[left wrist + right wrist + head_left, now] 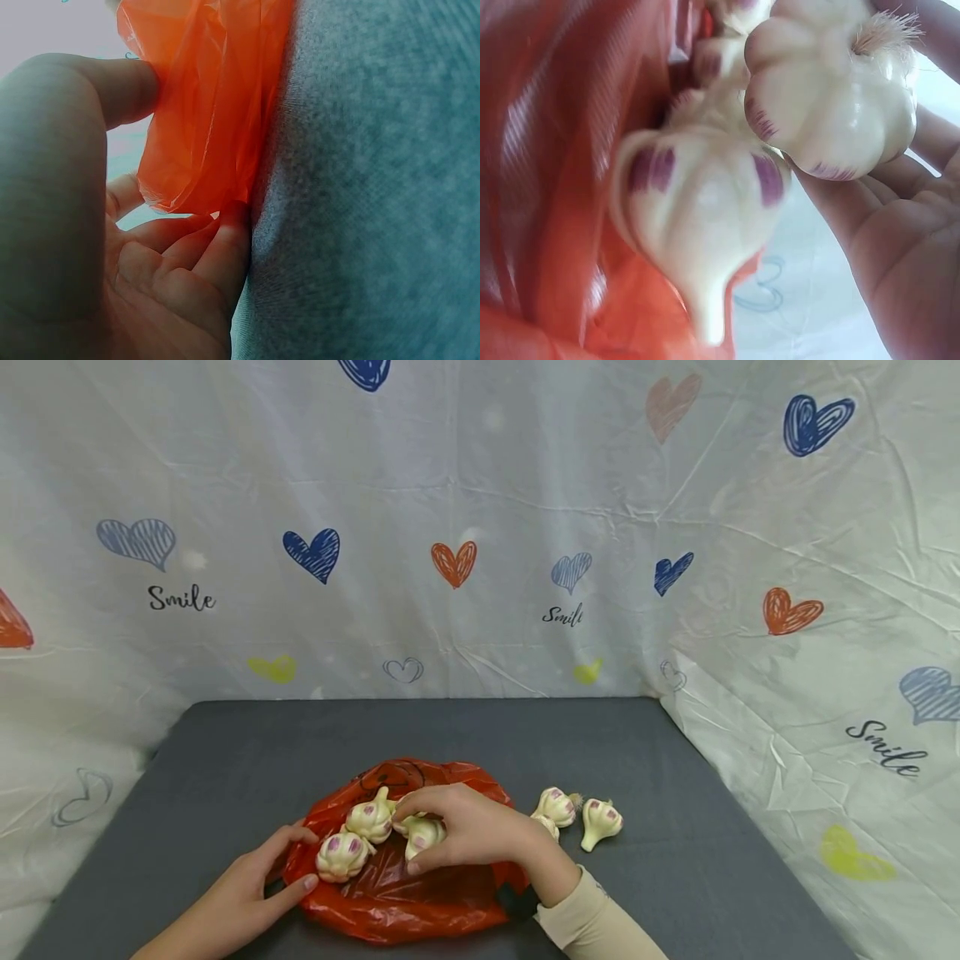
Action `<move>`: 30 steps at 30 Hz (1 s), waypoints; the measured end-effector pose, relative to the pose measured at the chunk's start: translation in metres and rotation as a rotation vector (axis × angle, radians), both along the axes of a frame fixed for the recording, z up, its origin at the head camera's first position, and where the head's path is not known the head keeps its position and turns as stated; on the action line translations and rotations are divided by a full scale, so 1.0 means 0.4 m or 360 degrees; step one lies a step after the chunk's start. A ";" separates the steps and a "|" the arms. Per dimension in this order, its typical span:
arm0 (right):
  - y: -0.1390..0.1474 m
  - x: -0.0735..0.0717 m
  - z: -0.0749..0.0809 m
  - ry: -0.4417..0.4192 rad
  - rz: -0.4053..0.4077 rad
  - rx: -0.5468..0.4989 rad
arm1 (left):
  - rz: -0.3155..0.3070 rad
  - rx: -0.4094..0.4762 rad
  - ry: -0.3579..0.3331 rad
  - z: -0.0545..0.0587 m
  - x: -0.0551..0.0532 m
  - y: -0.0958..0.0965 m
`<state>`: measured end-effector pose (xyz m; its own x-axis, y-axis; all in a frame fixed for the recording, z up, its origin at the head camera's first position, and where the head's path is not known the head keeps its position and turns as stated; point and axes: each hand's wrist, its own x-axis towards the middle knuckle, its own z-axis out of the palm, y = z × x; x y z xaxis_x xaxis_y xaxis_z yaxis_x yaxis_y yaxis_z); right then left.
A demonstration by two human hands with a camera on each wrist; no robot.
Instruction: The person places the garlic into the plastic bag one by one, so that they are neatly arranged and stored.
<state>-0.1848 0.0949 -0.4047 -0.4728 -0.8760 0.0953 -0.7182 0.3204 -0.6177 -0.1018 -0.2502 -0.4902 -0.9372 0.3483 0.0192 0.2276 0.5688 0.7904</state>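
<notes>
An open red plastic bag (405, 927) lies on the table with two white, purple-marked garlic bulbs (342, 857) at its left side. My left hand (251, 881) holds the bag's left edge, thumb and index finger spread along it. In the left wrist view the bag's orange-red film (210, 112) sits between thumb and fingers. Over the bag, my right hand (468, 831) grips another garlic bulb (422, 837) between thumb and fingers. The right wrist view shows this held bulb (832, 90) with its root tuft, close beside a stemmed bulb (705, 195).
Right of the bag, on the dark grey table (675, 893), lie several more garlic bulbs (602, 823), one partly hidden behind my right wrist. A white curtain (495, 460) printed with hearts hangs behind and beside the table.
</notes>
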 end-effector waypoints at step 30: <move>-0.072 0.039 -0.049 -0.0034 0.0114 0.0111 | -0.0027 -0.0009 0.0035 -0.007 -0.002 -0.004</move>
